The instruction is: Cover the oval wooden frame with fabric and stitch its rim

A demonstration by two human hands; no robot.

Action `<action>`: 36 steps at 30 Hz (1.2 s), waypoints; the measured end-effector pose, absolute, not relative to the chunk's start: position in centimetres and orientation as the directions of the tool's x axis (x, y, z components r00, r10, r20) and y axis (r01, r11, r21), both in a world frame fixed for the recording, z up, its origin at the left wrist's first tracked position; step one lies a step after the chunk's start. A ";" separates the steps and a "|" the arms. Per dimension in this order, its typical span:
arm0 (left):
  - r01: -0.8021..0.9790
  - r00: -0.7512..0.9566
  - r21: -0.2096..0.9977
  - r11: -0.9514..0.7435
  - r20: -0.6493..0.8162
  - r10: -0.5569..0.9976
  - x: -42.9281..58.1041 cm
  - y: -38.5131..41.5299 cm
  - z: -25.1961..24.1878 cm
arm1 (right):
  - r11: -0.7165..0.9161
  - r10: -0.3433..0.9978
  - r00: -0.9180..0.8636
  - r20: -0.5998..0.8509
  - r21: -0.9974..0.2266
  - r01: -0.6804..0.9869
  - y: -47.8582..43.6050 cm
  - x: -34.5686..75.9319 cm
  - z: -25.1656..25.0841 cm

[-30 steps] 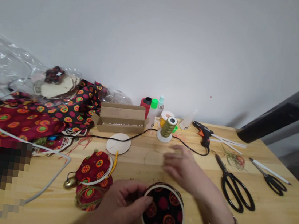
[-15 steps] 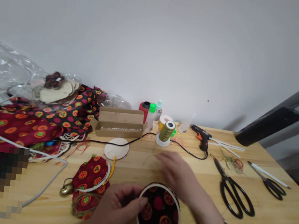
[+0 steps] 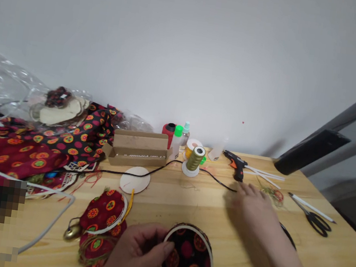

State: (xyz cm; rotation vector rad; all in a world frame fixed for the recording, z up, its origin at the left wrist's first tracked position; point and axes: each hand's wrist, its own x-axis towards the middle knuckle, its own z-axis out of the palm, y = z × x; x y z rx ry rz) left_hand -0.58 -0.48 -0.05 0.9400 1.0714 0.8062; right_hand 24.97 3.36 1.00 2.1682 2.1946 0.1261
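My left hand (image 3: 141, 249) is closed on the rim of a round fabric-lined box (image 3: 187, 257), thumb inside and fingers outside. Its lining is black with red and orange flower rounds, and its rim is pale. My right hand (image 3: 255, 205) is stretched out, fingers apart, just below the handle of a black and orange glue gun (image 3: 236, 165). It hides most of the large black scissors (image 3: 287, 235); only part of a handle loop shows. No held thing is visible in it. A dark red patterned fabric piece with a white ring edge (image 3: 105, 211) lies left of my left hand.
A green thread spool (image 3: 196, 158), bottles (image 3: 176, 142) and an open cardboard box (image 3: 138, 150) stand along the wall. A black cord crosses a white disc (image 3: 135, 180). Smaller scissors (image 3: 315, 221) lie right. Patterned fabric (image 3: 31, 149) is heaped left, near a brass bell (image 3: 71, 231).
My right hand has moved right, from above the round box to over the large scissors by the glue gun. My left hand keeps its grip on the box. The view has shifted slightly.
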 end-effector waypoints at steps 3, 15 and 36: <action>-0.106 0.264 0.904 0.414 -0.376 0.888 -0.4 -0.5 -0.2 | -0.097 0.985 0.086 0.152 0.071 0.993 3.5 25.9 1.5; -0.098 0.247 0.926 0.363 -0.331 0.911 -0.9 0.0 -0.2 | 0.459 0.870 -0.483 -0.096 -0.198 0.866 1.8 20.2 -0.2; -0.085 0.275 0.906 0.414 -0.378 0.884 -0.4 -0.4 0.3 | 0.181 0.977 -0.167 0.131 -0.104 0.978 6.3 20.1 0.0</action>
